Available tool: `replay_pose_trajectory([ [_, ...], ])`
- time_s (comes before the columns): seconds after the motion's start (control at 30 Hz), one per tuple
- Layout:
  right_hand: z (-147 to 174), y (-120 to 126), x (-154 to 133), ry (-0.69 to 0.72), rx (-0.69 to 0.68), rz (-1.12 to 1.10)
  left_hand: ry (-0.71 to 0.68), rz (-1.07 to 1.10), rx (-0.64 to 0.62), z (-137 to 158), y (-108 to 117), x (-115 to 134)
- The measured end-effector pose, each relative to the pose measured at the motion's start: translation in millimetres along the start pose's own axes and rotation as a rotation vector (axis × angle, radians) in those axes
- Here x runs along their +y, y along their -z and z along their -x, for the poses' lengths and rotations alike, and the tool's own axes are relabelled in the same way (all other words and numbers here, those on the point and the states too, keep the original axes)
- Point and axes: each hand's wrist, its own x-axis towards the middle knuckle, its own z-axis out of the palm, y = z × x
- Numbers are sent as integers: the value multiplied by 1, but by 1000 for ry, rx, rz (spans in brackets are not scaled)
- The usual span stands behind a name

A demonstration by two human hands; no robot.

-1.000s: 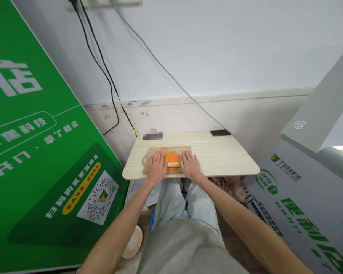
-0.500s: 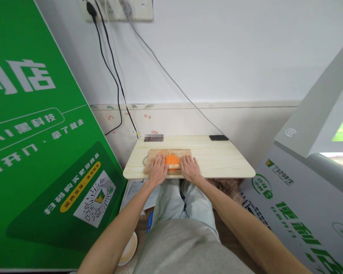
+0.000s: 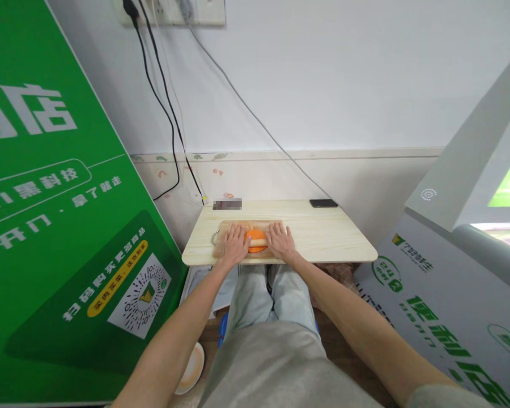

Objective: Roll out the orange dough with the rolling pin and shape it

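Observation:
Flat orange dough (image 3: 255, 233) lies on a wooden cutting board (image 3: 276, 224) that has a metal handle at its left end. Across the dough runs a pale wooden rolling pin (image 3: 258, 242), with orange showing on both its far and near sides. My left hand (image 3: 237, 243) rests palm down over the pin's left end, fingers stretched forward. Over the right end lies my right hand (image 3: 280, 242), likewise flat with fingers extended and thumb toward the dough. Both hands hide the pin's ends and part of the board.
The board sits near the front edge of a small light-wood table (image 3: 331, 241). A phone (image 3: 323, 203) lies at the back right, a blurred-out item (image 3: 227, 204) at the back left. Cables hang down the wall. A green panel (image 3: 110, 226) and a white machine (image 3: 433, 255) flank the table.
Both hands and the rolling pin have moved slightly forward, away from my body. More orange dough now shows on the near side of the pin.

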Motion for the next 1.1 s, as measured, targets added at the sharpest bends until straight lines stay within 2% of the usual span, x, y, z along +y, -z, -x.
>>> replay_pose_trajectory([
  [0.17, -8, 0, -2, -39, 57, -13, 34, -13, 99, -6, -3, 6],
  [0.3, -21, -8, 4, -24, 131, -23, 95, 8, 219, -15, -26, -2],
  [0.4, -27, -22, 11, -28, 190, -39, 154, 82, 223, -21, -46, -12],
  [0.47, -26, -28, 13, -45, 228, -60, 160, 145, 222, -22, -51, -16],
  [0.63, -18, -26, 9, -83, 223, -94, 299, 352, 221, -25, -41, -11],
  [0.8, -29, -17, 7, -73, 174, -83, 378, 396, 233, -41, -32, -9],
  [0.93, -33, -10, 7, -37, 173, -101, 387, 455, 251, -42, -28, -11],
  [1.1, -12, -9, 2, -74, 135, -127, 331, 584, 231, -31, -20, -20],
])
